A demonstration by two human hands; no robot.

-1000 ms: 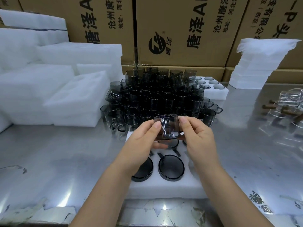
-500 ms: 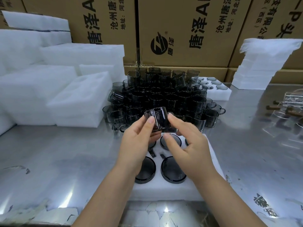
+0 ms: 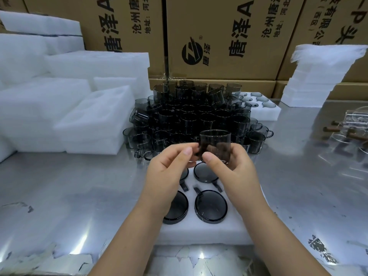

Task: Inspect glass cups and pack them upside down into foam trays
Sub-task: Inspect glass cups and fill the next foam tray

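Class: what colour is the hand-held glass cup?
The round glass cup is translucent smoky grey; head view.

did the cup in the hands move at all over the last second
Yes. The held cup has risen a little away from the foam tray, sits higher against the cup pile behind, and has turned from tilted to standing straight.

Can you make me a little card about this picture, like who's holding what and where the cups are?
held cup: dark glass, gripped by left hand and right hand
foam tray: white, on the metal table, below the held cup
packed cups: four show, bottoms up
cup pile: behind the tray
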